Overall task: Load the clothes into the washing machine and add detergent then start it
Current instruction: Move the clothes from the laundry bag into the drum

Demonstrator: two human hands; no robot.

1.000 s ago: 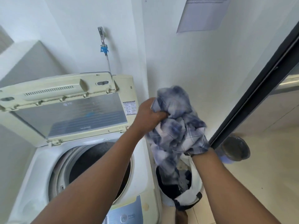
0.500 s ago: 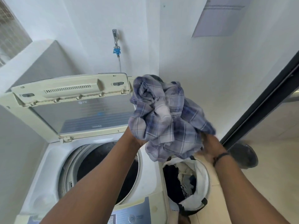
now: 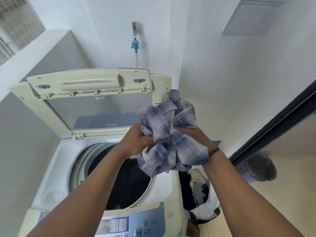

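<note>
A bunched blue-and-white plaid shirt (image 3: 168, 134) hangs in the air above the right rim of the washing machine (image 3: 56, 170). My left hand (image 3: 136, 141) grips its left side and my right hand (image 3: 198, 135) grips its right side, partly hidden by the cloth. The top-loader's lid (image 3: 95, 103) stands raised. Dark clothes lie inside the drum (image 3: 126, 183). The control panel (image 3: 130, 224) runs along the front edge.
A white laundry basket (image 3: 205, 211) with several clothes stands on the floor right of the machine. A dark round bin (image 3: 260, 167) sits by the black door frame (image 3: 273, 124). A tap with a blue fitting (image 3: 135, 43) is on the wall behind.
Both hands have carried the shirt lower and left, from above the basket to over the drum's right rim. The view has shifted so that more of the machine shows.
</note>
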